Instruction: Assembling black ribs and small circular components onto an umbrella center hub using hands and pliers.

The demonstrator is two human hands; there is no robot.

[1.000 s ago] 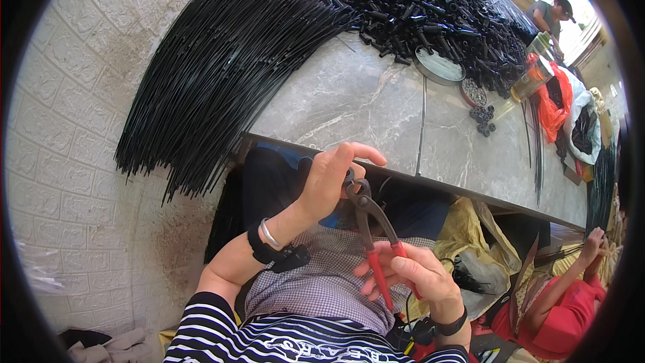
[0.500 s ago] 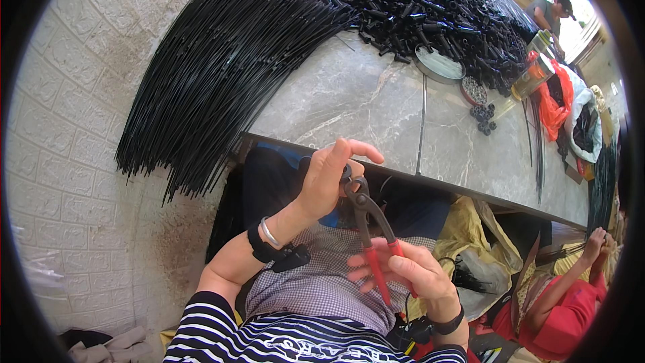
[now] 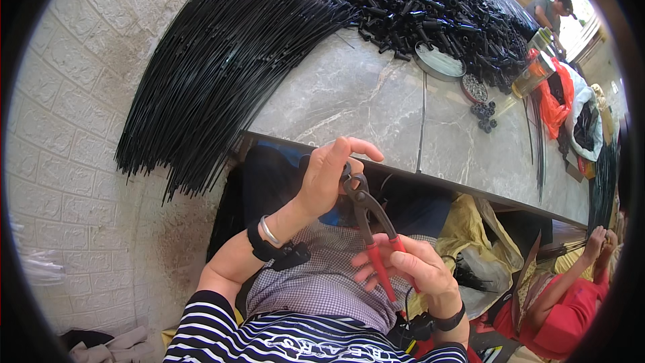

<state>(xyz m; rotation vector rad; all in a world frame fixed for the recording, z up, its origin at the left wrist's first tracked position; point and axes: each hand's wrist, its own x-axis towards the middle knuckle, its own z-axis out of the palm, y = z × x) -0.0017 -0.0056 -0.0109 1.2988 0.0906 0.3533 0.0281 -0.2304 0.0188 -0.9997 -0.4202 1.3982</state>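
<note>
My right hand [image 3: 430, 270] holds a pair of pincers [image 3: 361, 198] by the red-sleeved handles, thumb over one handle and fingers spread loosely behind. The handles stand apart, and the dark metal head points up toward my left hand [image 3: 329, 178]. That hand is raised just below the table edge, its index finger stretched to the right and its other fingers curled in beside the jaws. Whatever those curled fingers pinch is hidden behind the pincers' head.
On the grey marbled table [image 3: 336, 94] lie a sheaf of thin black rods [image 3: 222, 74] and a heap of short black tubes [image 3: 430, 13]. A round tin [image 3: 440, 64] and a jar [image 3: 532, 77] stand beyond. A co-worker in red [image 3: 564, 312] sits at the right.
The right hand and the pincers' handles have shifted very slightly to the right. The left hand stays in nearly the same place.
</note>
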